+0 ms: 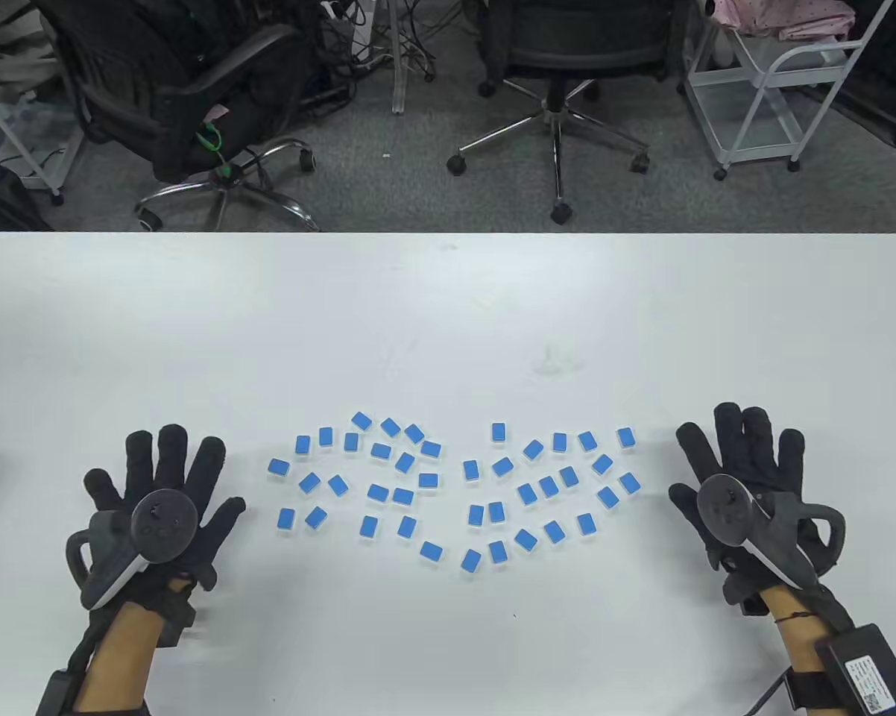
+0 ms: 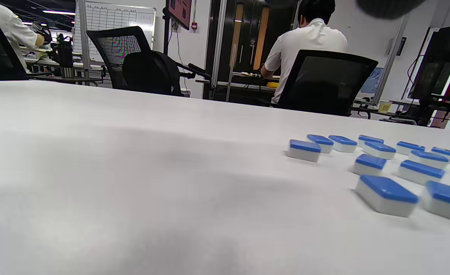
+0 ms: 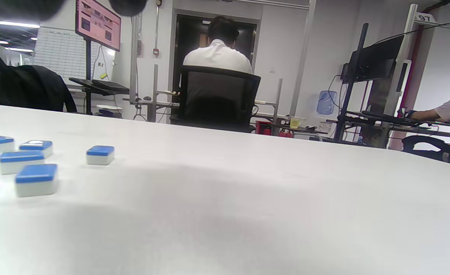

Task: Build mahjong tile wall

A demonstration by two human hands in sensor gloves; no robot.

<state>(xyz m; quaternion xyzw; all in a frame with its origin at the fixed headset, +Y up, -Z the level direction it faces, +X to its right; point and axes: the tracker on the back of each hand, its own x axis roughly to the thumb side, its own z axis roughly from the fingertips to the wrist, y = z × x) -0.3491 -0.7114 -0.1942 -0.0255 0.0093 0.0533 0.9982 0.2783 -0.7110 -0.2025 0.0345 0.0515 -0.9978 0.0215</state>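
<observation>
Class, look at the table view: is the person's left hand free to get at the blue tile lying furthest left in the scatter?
Probably yes. The left hand lies flat and open, holding nothing, and only bare table separates its fingers from the leftmost tile. No other tile stands between them.

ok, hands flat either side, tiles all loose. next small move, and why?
Probably bring the left hand in to the leftmost tile and start nudging neighbours into a row. All the mahjong tiles lie blue side up, scattered singly at odd angles, none lined up or stacked. Both the left and the right hand rest open on the table, touching no tile.
</observation>
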